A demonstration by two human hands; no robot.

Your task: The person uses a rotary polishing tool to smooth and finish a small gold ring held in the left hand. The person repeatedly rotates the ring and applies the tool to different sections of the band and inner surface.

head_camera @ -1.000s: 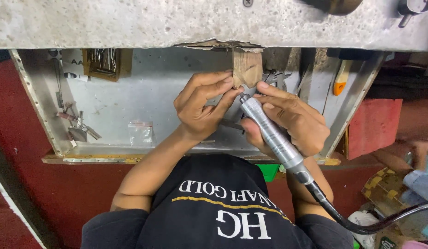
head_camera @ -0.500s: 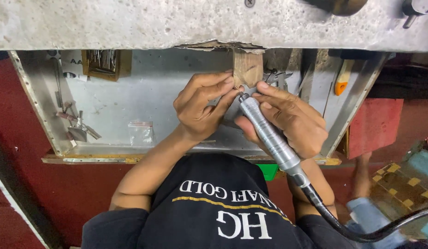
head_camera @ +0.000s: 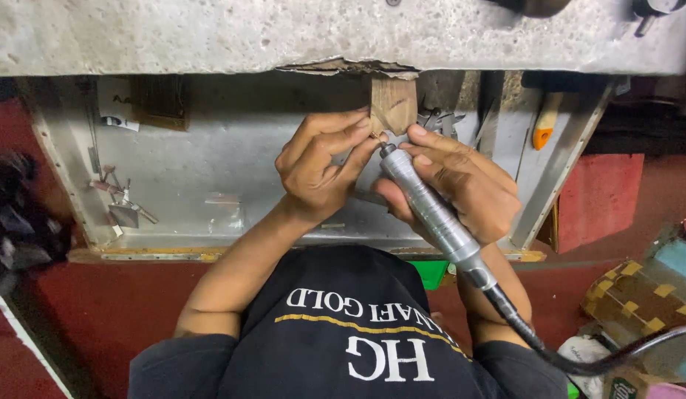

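right hand (head_camera: 461,185) grips a rotary tool (head_camera: 428,207); left hand (head_camera: 317,170) pinches a tiny piece against the wooden peg (head_camera: 392,103). the tip could skid onto fingers.

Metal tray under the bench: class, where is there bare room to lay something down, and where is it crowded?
Bare sheet lies mid-tray, between the small tools at the left wall and the left hand. Crowded: around the wooden peg, where the right hand holds the rotary handpiece.
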